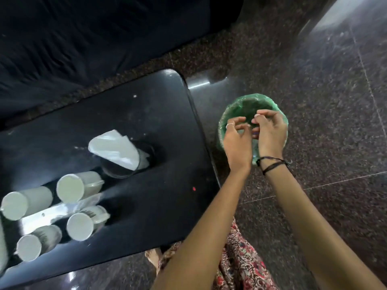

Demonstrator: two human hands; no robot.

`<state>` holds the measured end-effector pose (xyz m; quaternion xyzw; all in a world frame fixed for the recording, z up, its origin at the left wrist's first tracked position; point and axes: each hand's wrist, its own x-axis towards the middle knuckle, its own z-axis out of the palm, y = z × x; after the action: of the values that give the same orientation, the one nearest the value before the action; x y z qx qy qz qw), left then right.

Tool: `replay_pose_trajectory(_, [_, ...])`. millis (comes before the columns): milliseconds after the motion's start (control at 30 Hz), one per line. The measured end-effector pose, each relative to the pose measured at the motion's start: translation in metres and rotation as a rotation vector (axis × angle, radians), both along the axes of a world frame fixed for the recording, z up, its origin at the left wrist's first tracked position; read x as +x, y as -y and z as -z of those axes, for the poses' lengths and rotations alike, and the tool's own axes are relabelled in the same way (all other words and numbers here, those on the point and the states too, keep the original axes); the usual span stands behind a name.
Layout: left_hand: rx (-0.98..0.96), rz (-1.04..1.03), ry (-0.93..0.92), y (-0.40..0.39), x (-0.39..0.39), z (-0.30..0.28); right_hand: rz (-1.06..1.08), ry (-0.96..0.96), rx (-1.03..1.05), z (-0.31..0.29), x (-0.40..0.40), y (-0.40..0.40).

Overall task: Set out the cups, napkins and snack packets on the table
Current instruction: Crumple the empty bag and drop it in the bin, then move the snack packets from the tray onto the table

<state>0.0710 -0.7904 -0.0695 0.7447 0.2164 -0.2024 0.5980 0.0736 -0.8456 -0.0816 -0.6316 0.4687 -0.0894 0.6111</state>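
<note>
Several white paper cups stand bottom-up on the left end of the black table, with a clear plastic wrapper lying among them. White napkins stick out of a dark round holder near the table's middle. Both my hands are off the table, above a bin with a green liner on the floor. My left hand has its fingers loosely curled with nothing visible in them. My right hand pinches its fingertips together over a small bluish scrap. No snack packets are in view.
A dark sofa runs behind the table at the top left. The bin stands just off the table's right edge on a speckled granite floor. My foot and patterned clothing are at the table's near corner.
</note>
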Motion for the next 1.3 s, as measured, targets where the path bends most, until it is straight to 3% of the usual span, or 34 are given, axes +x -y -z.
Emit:
replay_pose_trajectory(200, [-0.141,-0.321,0.293,-0.096,-0.012,-0.088,-0.174,0.387,0.007,-0.1,0.006,-0.112])
replay_pose_trajectory(467, [-0.096,-0.524,0.404,-0.306,-0.012,-0.142,-0.485,0.432,0.05,-0.144,0.003,-0.323])
replay_pose_trajectory(733, [-0.017,-0.533,0.35,-0.54,-0.015,-0.143,-0.612,0.321,0.044,-0.141,0.01,-0.555])
replay_pose_trajectory(900, [0.09,-0.589,0.255,-0.639,-0.011,-0.123,-0.785,0.092,-0.005,-0.117,0.026,-0.652])
replay_pose_trajectory(1100, [0.357,-0.432,0.14,-0.722,-0.014,-0.054,-0.865,-0.32,0.014,-0.066,0.029,-0.702])
replay_pose_trajectory(1300, [0.44,-0.243,0.045,-0.75,-0.002,-0.015,-0.856,-0.348,-0.207,-0.041,0.014,-0.712])
